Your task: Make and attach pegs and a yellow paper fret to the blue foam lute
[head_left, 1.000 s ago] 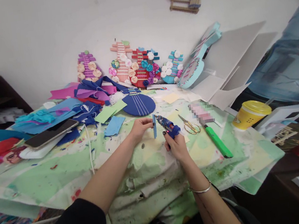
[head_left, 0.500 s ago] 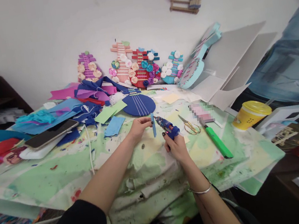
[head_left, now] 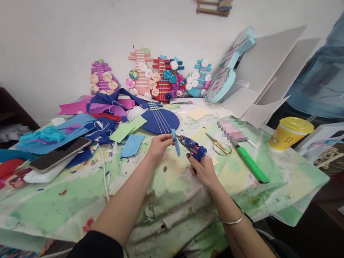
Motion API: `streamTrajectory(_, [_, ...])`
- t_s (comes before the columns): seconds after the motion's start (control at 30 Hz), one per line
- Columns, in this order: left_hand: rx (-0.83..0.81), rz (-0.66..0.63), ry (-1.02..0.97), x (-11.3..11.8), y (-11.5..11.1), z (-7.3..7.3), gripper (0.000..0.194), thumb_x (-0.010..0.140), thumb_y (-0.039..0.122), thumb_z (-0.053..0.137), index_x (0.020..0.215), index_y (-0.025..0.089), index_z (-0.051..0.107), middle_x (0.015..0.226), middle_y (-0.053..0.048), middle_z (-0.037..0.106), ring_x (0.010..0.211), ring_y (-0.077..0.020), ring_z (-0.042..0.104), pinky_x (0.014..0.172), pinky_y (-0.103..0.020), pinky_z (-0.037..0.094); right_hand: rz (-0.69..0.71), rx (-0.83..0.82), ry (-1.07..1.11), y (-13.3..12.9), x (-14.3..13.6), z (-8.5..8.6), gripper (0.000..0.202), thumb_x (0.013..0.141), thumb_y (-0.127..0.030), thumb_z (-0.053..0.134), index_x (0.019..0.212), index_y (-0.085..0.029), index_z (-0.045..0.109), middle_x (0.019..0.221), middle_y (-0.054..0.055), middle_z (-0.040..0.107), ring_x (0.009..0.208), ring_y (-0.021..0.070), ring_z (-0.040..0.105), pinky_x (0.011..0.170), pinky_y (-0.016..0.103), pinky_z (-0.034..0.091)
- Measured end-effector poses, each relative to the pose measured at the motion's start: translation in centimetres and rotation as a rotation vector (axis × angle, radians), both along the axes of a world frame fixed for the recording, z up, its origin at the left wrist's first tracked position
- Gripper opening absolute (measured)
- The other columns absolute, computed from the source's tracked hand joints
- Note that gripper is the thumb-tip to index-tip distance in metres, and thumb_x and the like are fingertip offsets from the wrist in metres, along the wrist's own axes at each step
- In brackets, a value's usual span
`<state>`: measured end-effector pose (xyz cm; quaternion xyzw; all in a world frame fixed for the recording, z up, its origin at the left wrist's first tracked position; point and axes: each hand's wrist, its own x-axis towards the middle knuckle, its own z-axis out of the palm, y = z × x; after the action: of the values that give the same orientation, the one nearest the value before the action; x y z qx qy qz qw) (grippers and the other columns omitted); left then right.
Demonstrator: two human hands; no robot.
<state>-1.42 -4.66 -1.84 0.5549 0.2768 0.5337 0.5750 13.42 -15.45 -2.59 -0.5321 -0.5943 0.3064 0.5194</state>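
Between the fingertips of my left hand [head_left: 161,146] a narrow blue strip [head_left: 176,144] is pinched, hanging roughly upright above the table. My right hand [head_left: 203,168] is wrapped round a dark blue glue gun [head_left: 192,146], its nozzle pointing up and left at the strip, very close to it. Whether nozzle and strip touch, I cannot tell. Just beyond lies a flat dark blue lute shape [head_left: 160,121] with white strings. Light blue paper pieces [head_left: 132,145] and green paper [head_left: 127,129] lie left of it.
Gold-handled scissors [head_left: 221,146] and a green utility knife [head_left: 252,164] lie to the right, near a yellow cup [head_left: 290,133]. At left are a phone [head_left: 61,154], a white cable [head_left: 104,173] and piled fabric [head_left: 53,134]. Decorated lute shapes [head_left: 163,78] lean against the wall.
The blue strip has shifted slightly left and tilted a little. The glue gun's nozzle has come slightly left too. Both hands keep their holds.
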Motion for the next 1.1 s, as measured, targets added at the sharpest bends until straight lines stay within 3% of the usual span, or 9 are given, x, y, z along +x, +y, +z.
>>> streamTrajectory(0.43, [-0.010,-0.003,-0.020,0.04,0.03,0.06,0.015,0.061,0.016,0.067,0.075,0.013,0.071,0.069,-0.004,0.066,0.064,-0.0122,0.054,0.066,-0.027,0.041,0.020,-0.037,0.036,-0.09,0.06,0.25,0.033,0.082,-0.043,0.048,0.062,-0.017,0.052,0.032,-0.006,0.042,0.029,0.0083,0.039,0.035,0.019,0.029])
streamTrajectory(0.83, [-0.057,0.012,-0.106,-0.02,0.15,0.19,0.012,0.059,0.016,0.067,0.070,0.012,0.069,0.065,-0.004,0.064,0.060,-0.0111,0.053,0.065,-0.027,0.040,0.020,-0.042,0.017,-0.09,0.13,0.14,0.042,0.082,-0.045,0.046,0.051,-0.018,0.047,0.032,-0.004,0.043,0.030,0.0081,0.039,0.036,0.020,0.031])
streamTrajectory(1.1, [-0.039,0.010,-0.064,-0.06,0.35,-0.16,0.014,0.058,0.018,0.068,0.071,0.013,0.070,0.066,-0.004,0.065,0.060,-0.0115,0.054,0.065,-0.027,0.040,0.040,-0.028,0.028,-0.14,0.10,0.24,0.037,0.083,-0.045,0.047,0.059,-0.016,0.051,0.033,-0.005,0.043,0.030,0.0079,0.040,0.035,0.019,0.030])
